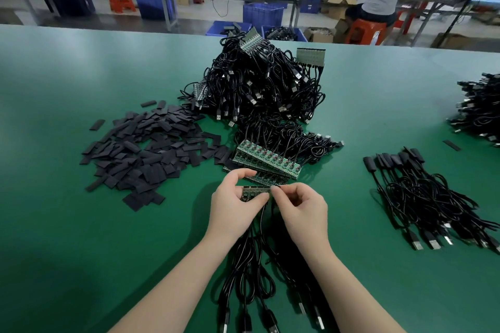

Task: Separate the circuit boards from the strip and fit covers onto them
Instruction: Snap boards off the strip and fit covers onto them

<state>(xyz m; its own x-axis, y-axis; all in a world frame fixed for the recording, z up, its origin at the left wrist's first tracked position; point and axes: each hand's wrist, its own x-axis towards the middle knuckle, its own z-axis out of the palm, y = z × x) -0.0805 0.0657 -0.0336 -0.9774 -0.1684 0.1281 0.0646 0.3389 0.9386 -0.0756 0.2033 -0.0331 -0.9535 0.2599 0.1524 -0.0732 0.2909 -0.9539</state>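
Note:
My left hand [234, 203] grips a short strip of small green circuit boards [255, 192] just above the green table [81, 224]. My right hand [300, 205] pinches the strip's right end between thumb and fingertips. Black USB cables [249, 273] hang from the boards and trail toward me between my forearms. Behind my hands lies a stack of longer board strips [267, 161] with cables attached. A loose pile of flat black covers [146, 149] spreads to the left.
A tall heap of cabled strips [259, 84] rises at centre back. Covered cables [422, 192] lie in a bundle on the right, with another heap [481, 108] at the far right edge. A person sits on a red stool [365, 32] beyond the table.

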